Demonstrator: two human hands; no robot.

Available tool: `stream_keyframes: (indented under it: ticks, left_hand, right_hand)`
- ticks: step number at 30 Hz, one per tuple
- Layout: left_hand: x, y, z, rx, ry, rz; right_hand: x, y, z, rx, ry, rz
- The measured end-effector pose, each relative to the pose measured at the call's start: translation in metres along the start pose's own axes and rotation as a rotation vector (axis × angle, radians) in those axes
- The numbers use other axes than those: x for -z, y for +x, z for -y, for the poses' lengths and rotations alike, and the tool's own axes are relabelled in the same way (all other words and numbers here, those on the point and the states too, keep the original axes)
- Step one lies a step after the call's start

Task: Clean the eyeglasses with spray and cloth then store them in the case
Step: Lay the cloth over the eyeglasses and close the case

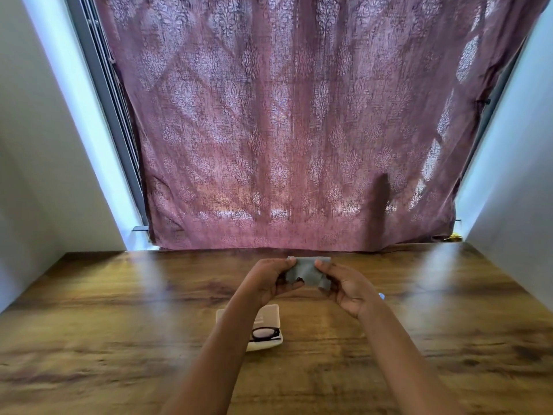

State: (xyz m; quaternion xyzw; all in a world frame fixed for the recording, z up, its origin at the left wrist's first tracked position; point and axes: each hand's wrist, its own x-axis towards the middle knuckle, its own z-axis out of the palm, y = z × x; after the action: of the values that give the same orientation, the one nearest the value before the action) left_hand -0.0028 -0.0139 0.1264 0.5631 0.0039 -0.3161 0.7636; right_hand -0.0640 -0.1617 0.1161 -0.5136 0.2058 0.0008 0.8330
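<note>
A small grey cloth is held up above the far half of the wooden table, gripped on both sides. My left hand pinches its left edge and my right hand pinches its right edge. Black-framed eyeglasses lie in an open white case on the table, just under my left forearm, which hides their left part. A small pale blue object peeks out behind my right wrist; I cannot tell what it is.
The wooden table runs from wall to wall. A maroon patterned curtain hangs along its far edge. White walls close in on the left and right.
</note>
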Motion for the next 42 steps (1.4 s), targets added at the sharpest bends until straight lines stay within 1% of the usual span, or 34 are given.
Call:
stream_keyframes:
  ticks: [3, 7, 12, 16, 19, 21, 24, 27, 32, 35, 38, 42]
  left_hand:
    - [0.000, 0.001, 0.003, -0.002, 0.026, -0.008]
    - [0.002, -0.001, 0.004, -0.007, 0.037, 0.022]
    - [0.002, 0.001, 0.005, 0.006, 0.027, 0.027]
    - [0.003, 0.002, 0.003, 0.033, -0.026, 0.056]
    - [0.003, 0.003, 0.004, 0.016, -0.007, 0.071]
    - [0.003, 0.004, 0.005, 0.028, -0.018, 0.063]
    - [0.002, 0.004, 0.006, 0.052, -0.102, 0.025]
    - [0.001, 0.004, 0.006, 0.055, -0.109, 0.002]
    - [-0.003, 0.008, 0.010, -0.078, 0.019, -0.047]
    - [-0.003, 0.009, 0.011, -0.163, 0.060, -0.034]
    - [-0.003, 0.009, 0.011, -0.205, 0.098, -0.023]
    - [0.001, 0.009, 0.013, -0.224, 0.160, -0.038]
  right_hand:
    - [0.001, 0.002, 0.003, 0.031, -0.069, 0.001]
    - [0.002, 0.005, 0.004, 0.086, -0.178, -0.011]
    - [0.005, 0.012, 0.001, 0.183, -0.208, -0.027]
    - [0.005, 0.012, 0.000, 0.265, -0.324, 0.001]
    - [0.004, 0.009, -0.001, 0.339, -0.414, 0.034]
    - [0.004, 0.008, -0.001, 0.376, -0.485, 0.026]
    - [0.004, 0.009, 0.000, 0.405, -0.542, 0.014]
    - [0.002, 0.008, 0.001, 0.388, -0.504, -0.014]
    - [0.000, 0.010, 0.002, 0.306, -0.321, -0.089]
    - [0.004, 0.012, 0.001, 0.232, -0.286, -0.067]
    - [0.003, 0.011, 0.002, 0.151, -0.207, -0.027]
    - [0.003, 0.011, 0.001, 0.110, -0.131, -0.081]
